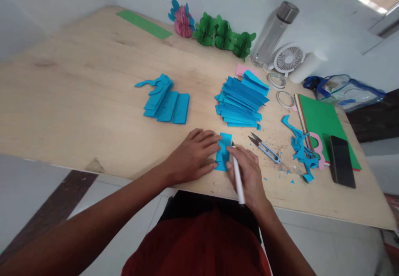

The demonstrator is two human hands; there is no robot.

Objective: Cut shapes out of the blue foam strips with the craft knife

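Observation:
A small blue paper strip [223, 153] lies upright in front of me near the table's front edge. My left hand [195, 155] rests flat, fingers spread, its fingertips on the strip's left edge. In my right hand [247, 174] is a white marker [237, 178], its dark tip pointing away from me at the strip's right side. Beyond the strip sits a large stack of folded blue paper [241, 101]. Several blue folded pieces [168, 106] lie to the left, with curved cut-outs on top. Small thread snips [264, 147] rest to the right of my right hand.
Blue scraps [302, 147], a phone [342, 161] and green sheets [327, 122] are on the right. Along the back stand green paper figures [222, 35], a pink one [183, 21], a bottle [274, 33] and a fan [289, 58]. Tape rolls [284, 99] lie beside the stack.

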